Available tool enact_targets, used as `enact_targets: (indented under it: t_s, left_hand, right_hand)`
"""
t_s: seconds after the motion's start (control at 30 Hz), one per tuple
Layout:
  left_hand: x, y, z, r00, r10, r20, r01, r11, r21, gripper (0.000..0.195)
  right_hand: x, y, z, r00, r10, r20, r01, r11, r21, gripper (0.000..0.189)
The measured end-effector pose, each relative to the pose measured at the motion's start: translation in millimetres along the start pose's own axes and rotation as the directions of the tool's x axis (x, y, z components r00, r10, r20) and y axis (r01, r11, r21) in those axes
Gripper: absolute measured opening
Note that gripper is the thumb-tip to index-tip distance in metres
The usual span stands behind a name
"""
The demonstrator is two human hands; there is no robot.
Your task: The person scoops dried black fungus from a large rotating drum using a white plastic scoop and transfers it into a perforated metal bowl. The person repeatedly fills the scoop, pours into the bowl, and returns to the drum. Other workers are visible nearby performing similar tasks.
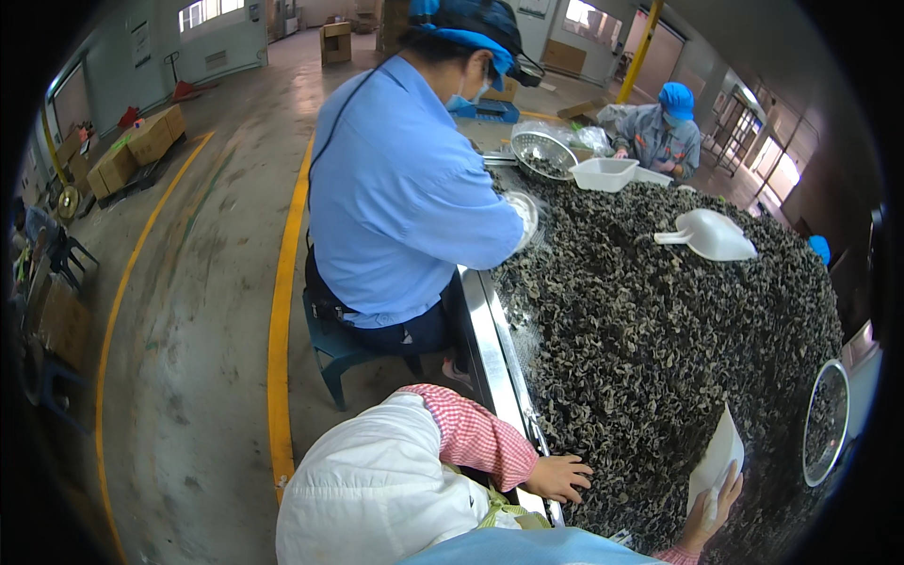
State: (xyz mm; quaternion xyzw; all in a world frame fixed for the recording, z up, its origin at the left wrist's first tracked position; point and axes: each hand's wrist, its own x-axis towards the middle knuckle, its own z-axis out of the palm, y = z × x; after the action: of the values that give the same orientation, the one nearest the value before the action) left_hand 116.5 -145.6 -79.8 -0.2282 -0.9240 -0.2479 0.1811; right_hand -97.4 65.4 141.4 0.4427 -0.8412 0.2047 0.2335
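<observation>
A broad heap of dried black wood ear fungus (650,339) covers the metal-edged table before me. My left hand (560,478) rests on the near left margin of the heap, fingers spread and nothing gripped. Over at the lower right, my right hand (715,503) grips a white plastic scoop (717,452), its blade standing up on edge against the fungus. The scoop's lower end is partly hidden by my fingers. Both my forearms wear red checked sleeves.
A co-worker in blue (417,191) sits close on my left; another person (657,134) works at the far end. A second white scoop (715,235), a white tray (604,174) and a perforated metal bowl (519,145) lie on the heap. A sieve (810,452) stands at right.
</observation>
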Motion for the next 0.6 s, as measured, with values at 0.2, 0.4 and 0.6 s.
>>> enact_targets:
  t_s: [0.2, 0.4, 0.6]
  left_hand:
    - [54.9, -34.2, 0.7, 0.959, 0.248, 0.133, -0.262, 0.960, 0.097, 0.031]
    - [130.8, -79.8, -38.9, 0.987, 0.097, 0.129, -0.137, 0.925, 0.355, 0.052]
    - [212.9, -113.3, -96.4, 0.988, 0.030, 0.149, -0.110, 0.819, 0.563, 0.057]
  right_hand:
    - [-64.0, 9.9, -12.9, 0.935, 0.344, -0.083, -0.262, 0.831, 0.491, 0.056]
    - [-160.9, 39.9, -10.6, 0.570, 0.755, -0.323, -0.454, 0.618, 0.642, 0.064]
    - [-237.1, 46.5, 16.3, 0.164, 0.971, -0.176, -0.209, 0.209, 0.955, 0.059]
